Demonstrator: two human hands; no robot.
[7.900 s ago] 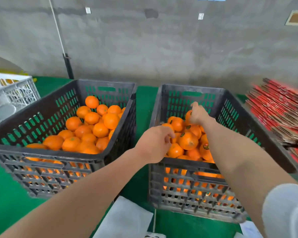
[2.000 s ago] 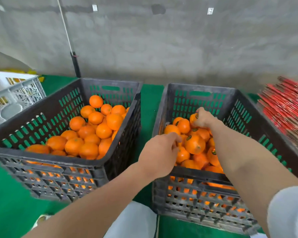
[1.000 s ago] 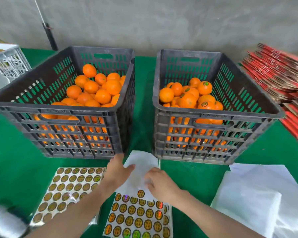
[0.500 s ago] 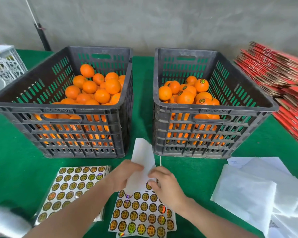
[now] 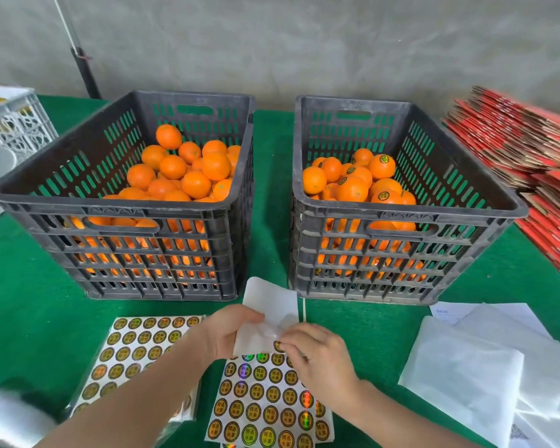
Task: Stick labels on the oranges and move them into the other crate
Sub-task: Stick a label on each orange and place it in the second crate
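Far left edge of the tabletop (image 5: 272,195): a white crate (image 5: 13,127) is cut off by the frame, and its contents are unclear. At bottom left a white sleeve (image 5: 10,418) is too blurred to read. The left crate (image 5: 117,208) stands toward the back left. Its unlabelled oranges (image 5: 181,176) show above the rim and partly through the slots. At the near edge a spare sticker sheet (image 5: 133,347) lies flat, its right side hidden under the left forearm.

Two seconds earlier both hands were inside the right crate (image 5: 401,218); both are now at the near edge. The white flap (image 5: 269,305) has stayed raised over the last half second.

The left hand (image 5: 227,331) reaches in from bottom left, knuckles up. Its grip pinches the white flap and holds it folded up off the label sheet (image 5: 265,402), whose lower rows run out of frame. The right hand (image 5: 320,357) comes in from bottom right with fingers curled. Its grip is thumb and forefinger pressed together on a label (image 5: 278,346) in the sheet's top row — whether that label has lifted cannot be told.

The right crate, toward the back right, holds the labelled oranges (image 5: 382,166), with no hand near them. Loose white sheets (image 5: 466,376) overlap at the near right corner. A stack of red cartons (image 5: 514,140) along the right edge is blurred and cut off.
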